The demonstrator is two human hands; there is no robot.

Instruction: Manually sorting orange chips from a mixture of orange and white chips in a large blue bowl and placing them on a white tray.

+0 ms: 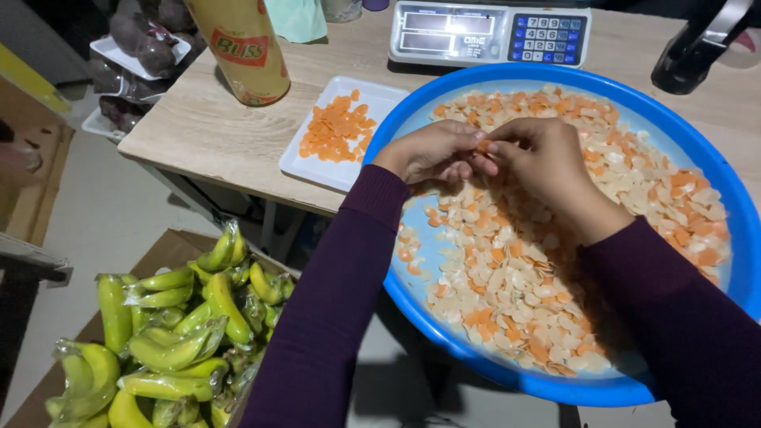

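While both hands seemingly share a narrow grip on one orange slice, the basin's near rim overhangs the table.

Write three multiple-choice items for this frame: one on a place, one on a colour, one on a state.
1. Where does the white tray of orange slices lie?
A. inside the basin
B. on the wooden table, left of the basin
C. on the floor by the bananas

2. What colour is the round basin?
A. blue
B. red
C. green

3. What are the left hand and right hand doing?
A. resting flat on the table
B. pinching one orange piece between their fingertips
C. pressing keys on the scale

Answers: 1 B, the tray sits on the tabletop beside the basin's left rim. 2 A, its rim is bright blue. 3 B, both hands meet over the basin with a small piece between the fingertips.
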